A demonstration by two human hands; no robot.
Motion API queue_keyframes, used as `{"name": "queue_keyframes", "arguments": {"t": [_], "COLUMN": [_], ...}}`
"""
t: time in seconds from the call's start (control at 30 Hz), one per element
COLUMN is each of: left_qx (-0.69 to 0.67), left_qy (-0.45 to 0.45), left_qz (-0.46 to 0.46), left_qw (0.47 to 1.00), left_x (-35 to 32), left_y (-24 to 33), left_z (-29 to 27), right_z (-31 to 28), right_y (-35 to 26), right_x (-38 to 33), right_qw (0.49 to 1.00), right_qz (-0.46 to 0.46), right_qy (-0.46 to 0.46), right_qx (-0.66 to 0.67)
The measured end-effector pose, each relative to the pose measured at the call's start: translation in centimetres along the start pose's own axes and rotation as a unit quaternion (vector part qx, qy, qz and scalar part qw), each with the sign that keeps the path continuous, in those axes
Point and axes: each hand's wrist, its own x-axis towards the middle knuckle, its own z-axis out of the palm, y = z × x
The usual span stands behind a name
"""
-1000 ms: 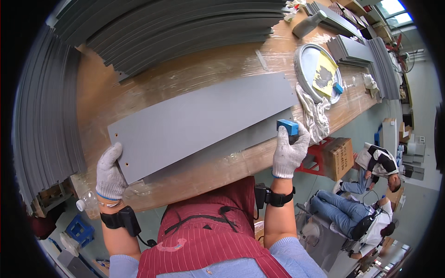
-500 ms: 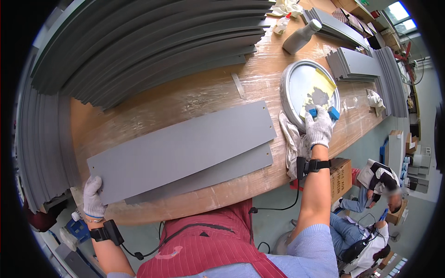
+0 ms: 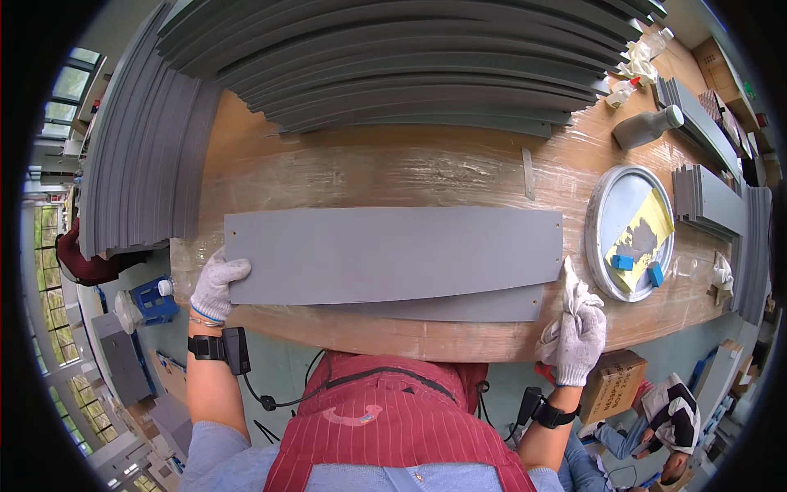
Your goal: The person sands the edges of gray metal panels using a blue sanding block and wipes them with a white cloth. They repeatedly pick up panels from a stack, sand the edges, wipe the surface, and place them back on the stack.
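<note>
A long grey panel (image 3: 393,250) lies across the table in front of me, with small holes at its ends. A second grey panel (image 3: 492,305) shows from beneath its near edge. My left hand (image 3: 217,287), in a white knit glove, grips the upper panel's left end, thumb on top. Past the right end, my gloved right hand (image 3: 580,340) is closed on a crumpled white rag (image 3: 572,287). Two blue blocks, one on the left (image 3: 622,262) and one on the right (image 3: 655,275), rest on a yellow sheet (image 3: 656,215) with grey paste, on a round lid (image 3: 601,271).
Stacked grey panels (image 3: 410,74) fill the far side, with more upright panels (image 3: 139,164) at left and a pile (image 3: 713,205) at right. A grey bottle (image 3: 643,129), a small red-capped bottle (image 3: 620,94) and a metal strip (image 3: 528,174) are beyond. People sit at lower right.
My right hand has left the blue blocks on the lid and come back to the rag, now in its grasp. My left hand stays on the panel. The view has turned leftward.
</note>
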Motion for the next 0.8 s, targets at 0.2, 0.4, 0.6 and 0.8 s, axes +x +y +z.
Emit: {"name": "queue_keyframes", "arguments": {"t": [0.2,0.4,0.6,0.8], "left_qx": [-0.009,0.021,-0.079,-0.361], "left_qy": [0.032,0.079,0.056,-0.072], "left_qz": [0.022,0.040,0.068,0.054], "left_qw": [0.999,0.996,0.993,0.928], "left_x": [-2.0,-3.2,-2.8,-1.7], "left_y": [0.5,0.7,0.3,-1.1], "left_z": [2.4,2.3,3.2,2.4], "right_z": [8.4,13.2,9.2,11.4], "right_y": [-22.2,-21.5,-2.9,-10.0], "right_x": [2.3,3.5,10.0,7.3], "right_qw": [0.921,0.923,0.992,0.960], "right_qz": [-0.347,-0.361,-0.126,-0.196], "right_qy": [-0.162,-0.122,0.001,0.001], "right_qx": [0.069,0.051,-0.024,-0.198]}}
